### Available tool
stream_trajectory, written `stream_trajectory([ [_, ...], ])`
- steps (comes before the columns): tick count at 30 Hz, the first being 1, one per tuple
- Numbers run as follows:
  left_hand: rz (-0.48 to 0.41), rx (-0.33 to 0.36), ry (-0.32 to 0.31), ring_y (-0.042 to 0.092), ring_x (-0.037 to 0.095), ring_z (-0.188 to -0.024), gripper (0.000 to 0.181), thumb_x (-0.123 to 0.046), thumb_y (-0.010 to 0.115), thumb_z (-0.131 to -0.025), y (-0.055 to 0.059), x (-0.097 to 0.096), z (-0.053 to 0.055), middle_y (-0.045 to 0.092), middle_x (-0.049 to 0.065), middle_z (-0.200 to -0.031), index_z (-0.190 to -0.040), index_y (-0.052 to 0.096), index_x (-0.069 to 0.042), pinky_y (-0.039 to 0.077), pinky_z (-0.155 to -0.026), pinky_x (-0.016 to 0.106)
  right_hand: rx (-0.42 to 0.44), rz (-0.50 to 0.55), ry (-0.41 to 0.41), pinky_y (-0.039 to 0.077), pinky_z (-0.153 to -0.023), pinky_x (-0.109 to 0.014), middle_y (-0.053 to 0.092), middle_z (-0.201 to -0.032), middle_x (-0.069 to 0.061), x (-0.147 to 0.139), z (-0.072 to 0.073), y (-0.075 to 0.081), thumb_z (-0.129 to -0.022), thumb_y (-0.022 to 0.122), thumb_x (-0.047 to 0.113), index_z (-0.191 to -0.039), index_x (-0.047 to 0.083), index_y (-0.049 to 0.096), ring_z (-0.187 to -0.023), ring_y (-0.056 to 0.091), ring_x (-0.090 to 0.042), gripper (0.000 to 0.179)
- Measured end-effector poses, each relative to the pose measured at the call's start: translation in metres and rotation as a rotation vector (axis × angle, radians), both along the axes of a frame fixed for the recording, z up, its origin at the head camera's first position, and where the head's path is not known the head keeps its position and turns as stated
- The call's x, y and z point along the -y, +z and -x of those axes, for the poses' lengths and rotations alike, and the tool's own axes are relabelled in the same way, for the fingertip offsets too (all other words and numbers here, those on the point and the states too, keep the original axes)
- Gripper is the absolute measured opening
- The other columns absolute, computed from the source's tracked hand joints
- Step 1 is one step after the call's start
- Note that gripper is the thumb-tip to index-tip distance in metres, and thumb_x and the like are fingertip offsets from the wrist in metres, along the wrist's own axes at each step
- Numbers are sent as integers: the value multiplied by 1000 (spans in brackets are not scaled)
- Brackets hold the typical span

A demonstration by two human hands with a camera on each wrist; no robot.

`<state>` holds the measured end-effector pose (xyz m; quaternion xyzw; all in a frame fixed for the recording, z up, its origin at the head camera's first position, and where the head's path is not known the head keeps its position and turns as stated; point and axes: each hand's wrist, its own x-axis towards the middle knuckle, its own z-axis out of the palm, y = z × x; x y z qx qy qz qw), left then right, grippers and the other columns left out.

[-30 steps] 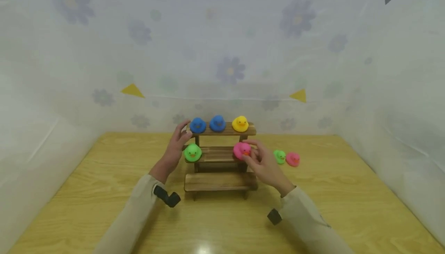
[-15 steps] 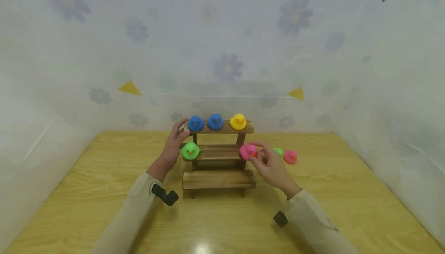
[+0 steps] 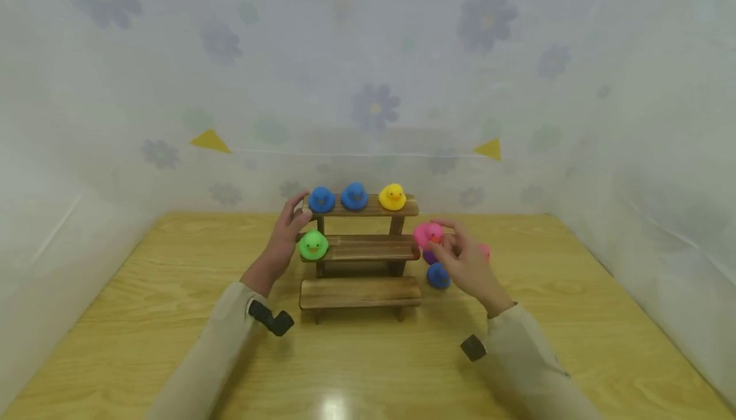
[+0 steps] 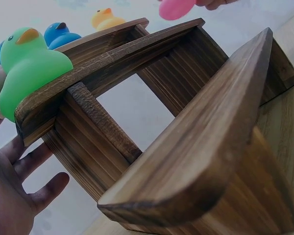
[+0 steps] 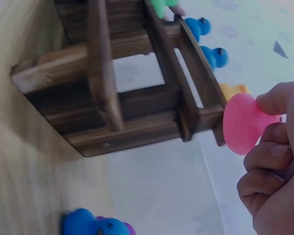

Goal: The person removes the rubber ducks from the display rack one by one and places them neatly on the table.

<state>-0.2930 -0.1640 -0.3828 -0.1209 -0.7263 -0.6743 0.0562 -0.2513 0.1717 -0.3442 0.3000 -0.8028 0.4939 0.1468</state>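
Observation:
A pink rubber duck (image 3: pixel 427 234) is pinched between the thumb and fingers of my right hand (image 3: pixel 471 270), raised off the right end of the middle shelf. My left hand (image 3: pixel 278 241) grips the left end of the top shelf on a three-step wooden stand (image 3: pixel 362 250), its lower fingers spread loosely in the left wrist view. On the top shelf sit two blue ducks (image 3: pixel 321 200) and a yellow duck (image 3: pixel 393 197). A green duck (image 3: pixel 313 245) occupies the middle shelf's left end, beside my left hand. The bottom shelf (image 3: pixel 360 293) bears no duck.
Right of the stand, on the wooden table (image 3: pixel 368 369), are a blue duck (image 3: pixel 439 275), a purple duck (image 3: pixel 429 257) and another pink duck (image 3: pixel 485 252), the last two partly hidden. A flowered white sheet (image 3: pixel 368 75) encloses the back and sides.
My right hand has lifted the pink duck from the middle shelf's right end and carried it rightward and up. Now the blue and purple ducks show beneath it. My left hand stays in place.

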Motion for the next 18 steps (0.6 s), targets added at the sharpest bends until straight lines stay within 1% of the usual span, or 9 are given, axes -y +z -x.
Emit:
stream_trajectory([
  [4,5,-4,9,26,37,-142,57,-36,39,-103,1,1,-1,14,12,-159,-154,19,-21,23,-109,62,-19,-18,-32,26,-41,-22,34,-56,9,-10,2,7,-88,60,-9,-123,-10,53,-47,28,3,35],
  [7,2,-7,10,28,37,-141,58,-35,39,-102,1,2,-1,16,12,-158,-154,19,-19,24,-109,62,0,-66,-29,28,-42,-23,34,-56,8,-17,4,11,-89,61,-6,-126,-9,53,-47,27,2,37],
  [10,1,-7,6,28,37,-141,58,-35,38,-103,1,3,-2,17,13,-158,-154,18,-19,24,-109,62,8,-109,-25,29,-44,-24,35,-56,7,-23,8,11,-89,62,-5,-127,-8,53,-48,27,1,39],
  [14,2,-4,3,28,37,-141,58,-35,38,-103,0,3,-3,18,14,-158,-155,18,-19,23,-109,62,26,-152,-23,30,-45,-24,37,-58,6,-36,21,0,-89,63,-4,-128,-6,54,-48,28,0,40],
  [18,-2,-3,-4,28,38,-140,58,-35,38,-103,0,0,-2,19,15,-158,-155,18,-19,23,-109,63,84,-184,-9,33,-46,-24,40,-60,6,-54,34,-11,-91,64,3,-130,2,55,-49,32,-2,40],
])
